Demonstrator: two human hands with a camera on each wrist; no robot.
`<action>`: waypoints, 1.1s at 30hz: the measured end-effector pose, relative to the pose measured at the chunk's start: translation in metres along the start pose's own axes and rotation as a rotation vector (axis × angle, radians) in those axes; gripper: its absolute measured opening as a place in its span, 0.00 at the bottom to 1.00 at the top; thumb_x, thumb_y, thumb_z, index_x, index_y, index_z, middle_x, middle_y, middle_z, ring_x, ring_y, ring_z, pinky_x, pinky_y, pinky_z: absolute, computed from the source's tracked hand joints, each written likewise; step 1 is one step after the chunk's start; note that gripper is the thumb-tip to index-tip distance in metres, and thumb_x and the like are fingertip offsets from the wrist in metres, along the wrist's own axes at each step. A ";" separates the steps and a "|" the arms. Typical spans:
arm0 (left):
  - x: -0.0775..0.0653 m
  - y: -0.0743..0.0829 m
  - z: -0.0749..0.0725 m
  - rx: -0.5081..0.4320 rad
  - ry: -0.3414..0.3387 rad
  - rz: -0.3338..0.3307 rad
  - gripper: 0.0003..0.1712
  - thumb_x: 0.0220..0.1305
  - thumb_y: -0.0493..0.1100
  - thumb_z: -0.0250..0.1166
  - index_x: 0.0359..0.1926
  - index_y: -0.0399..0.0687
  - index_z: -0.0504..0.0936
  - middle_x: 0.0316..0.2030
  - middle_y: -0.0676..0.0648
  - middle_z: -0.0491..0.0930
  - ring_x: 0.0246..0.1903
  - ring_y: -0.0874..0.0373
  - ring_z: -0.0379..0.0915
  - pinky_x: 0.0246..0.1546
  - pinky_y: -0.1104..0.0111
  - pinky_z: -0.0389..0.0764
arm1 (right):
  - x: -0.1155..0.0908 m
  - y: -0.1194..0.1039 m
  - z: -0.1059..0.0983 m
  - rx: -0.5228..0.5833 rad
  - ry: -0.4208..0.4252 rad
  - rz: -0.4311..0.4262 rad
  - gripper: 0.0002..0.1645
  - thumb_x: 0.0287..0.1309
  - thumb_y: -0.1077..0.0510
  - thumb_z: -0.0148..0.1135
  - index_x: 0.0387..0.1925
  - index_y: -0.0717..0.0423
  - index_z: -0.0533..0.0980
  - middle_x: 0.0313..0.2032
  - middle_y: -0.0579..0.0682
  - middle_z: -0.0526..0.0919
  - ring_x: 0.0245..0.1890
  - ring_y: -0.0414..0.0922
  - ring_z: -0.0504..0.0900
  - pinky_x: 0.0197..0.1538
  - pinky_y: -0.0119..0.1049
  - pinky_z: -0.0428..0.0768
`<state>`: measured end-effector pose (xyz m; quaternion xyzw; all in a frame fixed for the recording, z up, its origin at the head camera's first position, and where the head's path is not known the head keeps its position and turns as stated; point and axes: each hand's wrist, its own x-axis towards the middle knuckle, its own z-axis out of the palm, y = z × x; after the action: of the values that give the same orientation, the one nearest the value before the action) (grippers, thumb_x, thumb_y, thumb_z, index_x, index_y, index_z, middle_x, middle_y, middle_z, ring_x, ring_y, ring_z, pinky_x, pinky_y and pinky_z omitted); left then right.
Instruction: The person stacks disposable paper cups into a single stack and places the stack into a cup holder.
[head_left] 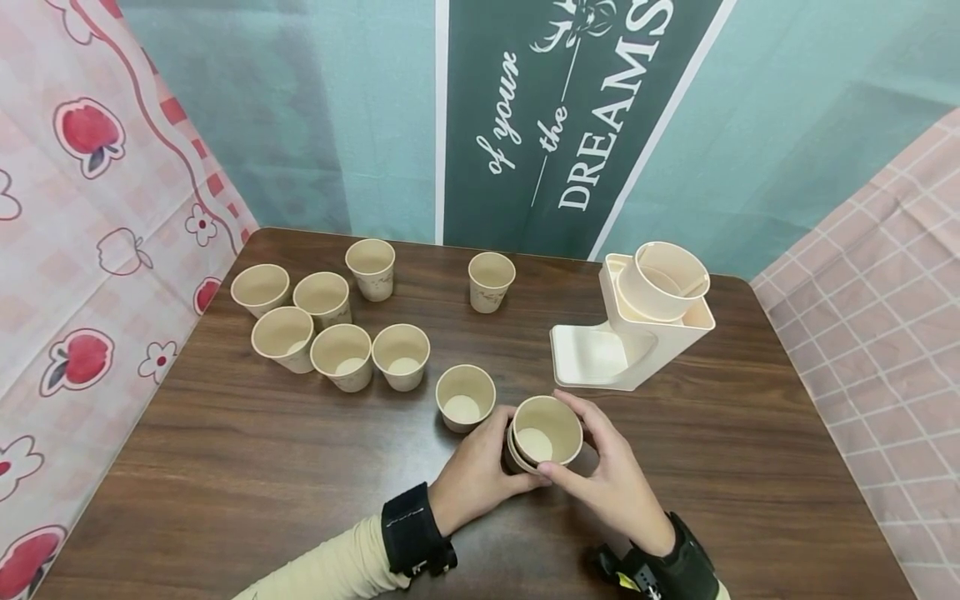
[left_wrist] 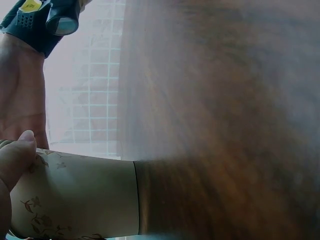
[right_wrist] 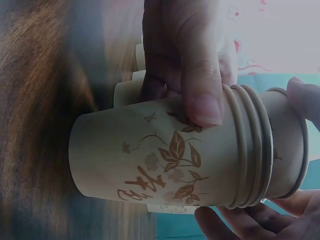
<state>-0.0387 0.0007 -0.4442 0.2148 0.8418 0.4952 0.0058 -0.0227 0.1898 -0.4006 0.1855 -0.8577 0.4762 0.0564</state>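
My left hand (head_left: 474, 475) grips a short stack of beige paper cups (right_wrist: 140, 155), its thumb pressed on the flower-printed side. The stack is upright, and its stacked rims show in the right wrist view. My right hand (head_left: 618, 471) holds the topmost paper cup (head_left: 550, 427) by its rim, thumb at the near side and fingers at the far side. That cup sits partly inside the stack, its rim standing above the others. Just left of the left hand's fingers stands a single paper cup (head_left: 465, 398). The left wrist view shows the stack's printed side (left_wrist: 85, 195) and the thumb.
Several paper cups (head_left: 341, 357) stand upright at the table's left, and another cup (head_left: 492, 282) is near the back edge. At back right, a white plastic stand (head_left: 588, 354) bears a wide white cup-like piece (head_left: 652, 283). Cloth hangs around the wooden table (head_left: 247, 475).
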 end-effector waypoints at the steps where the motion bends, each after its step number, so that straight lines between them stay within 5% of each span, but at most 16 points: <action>1: 0.000 0.000 0.000 0.000 0.000 0.000 0.42 0.43 0.61 0.73 0.57 0.50 0.68 0.50 0.53 0.76 0.50 0.63 0.72 0.54 0.67 0.73 | 0.000 0.000 0.000 -0.008 0.000 0.001 0.47 0.44 0.56 0.74 0.67 0.48 0.64 0.59 0.48 0.72 0.51 0.45 0.76 0.49 0.40 0.77; 33: 0.000 -0.002 0.001 0.008 -0.008 0.019 0.41 0.44 0.57 0.74 0.57 0.49 0.68 0.50 0.51 0.77 0.50 0.62 0.73 0.53 0.66 0.73 | -0.005 0.010 0.000 -0.115 -0.121 0.027 0.48 0.50 0.44 0.68 0.71 0.46 0.59 0.63 0.47 0.69 0.56 0.41 0.72 0.49 0.40 0.78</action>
<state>-0.0393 0.0004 -0.4460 0.2248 0.8416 0.4910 0.0037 -0.0221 0.1957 -0.4094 0.1985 -0.8879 0.4150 0.0086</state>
